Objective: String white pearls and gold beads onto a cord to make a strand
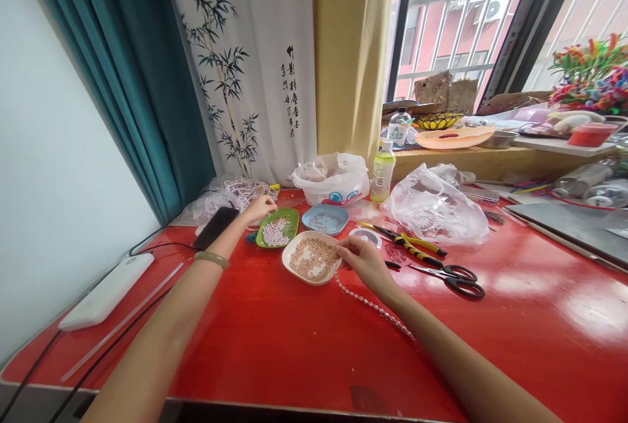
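My left hand [261,208] is above the back edge of a green dish [294,219] of pinkish pearl beads [275,232]. Its fingertips are pinched together; whatever is between them is too small to make out. At the right rim of a cream dish [289,269] my right hand [362,258] is closed in a pinch on the end of a bead string [375,307]. The string trails down across the red table toward my right forearm. Gold-coloured beads [313,258] lie in the cream dish. Behind it stands a blue dish [308,220] with small pale beads.
Right of the dishes lie a spool [366,238], yellow-black pliers [417,248] and black-handled scissors [464,281]. Plastic bags [439,207] and a bottle [383,171] stand behind. A phone [216,227] lies near my left forearm, and a white power strip [108,292] at the left.
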Demonstrator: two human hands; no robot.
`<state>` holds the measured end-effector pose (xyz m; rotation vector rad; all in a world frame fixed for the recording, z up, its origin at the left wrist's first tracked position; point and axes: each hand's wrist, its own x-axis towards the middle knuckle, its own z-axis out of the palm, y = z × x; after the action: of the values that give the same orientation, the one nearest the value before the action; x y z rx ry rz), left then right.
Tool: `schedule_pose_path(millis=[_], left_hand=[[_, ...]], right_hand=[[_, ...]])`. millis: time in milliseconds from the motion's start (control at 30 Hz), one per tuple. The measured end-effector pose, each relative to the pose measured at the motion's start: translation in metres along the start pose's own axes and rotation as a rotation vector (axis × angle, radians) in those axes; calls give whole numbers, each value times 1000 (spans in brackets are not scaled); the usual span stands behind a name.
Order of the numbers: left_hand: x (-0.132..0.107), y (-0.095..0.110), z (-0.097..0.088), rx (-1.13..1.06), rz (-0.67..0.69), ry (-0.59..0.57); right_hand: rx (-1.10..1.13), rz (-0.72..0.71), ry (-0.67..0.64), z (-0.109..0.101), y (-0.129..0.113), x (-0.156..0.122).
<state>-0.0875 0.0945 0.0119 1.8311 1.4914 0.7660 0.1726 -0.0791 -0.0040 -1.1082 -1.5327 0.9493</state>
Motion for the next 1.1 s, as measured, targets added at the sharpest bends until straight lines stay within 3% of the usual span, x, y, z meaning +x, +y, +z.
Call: schedule_pose_path(millis=[267, 467, 633, 1100], left_hand=[[-70, 43, 42, -465, 132, -26], [-110, 73, 63, -580, 140, -77], [-118, 84, 68, -551, 153, -67], [-119, 82, 75, -433, 168, -36]], right_hand=[[66, 43, -27, 3, 0, 0], [117, 84, -82, 10, -4, -4], [128, 91, -104, 13, -5, -8], [83, 143, -124, 16, -4, -10]])
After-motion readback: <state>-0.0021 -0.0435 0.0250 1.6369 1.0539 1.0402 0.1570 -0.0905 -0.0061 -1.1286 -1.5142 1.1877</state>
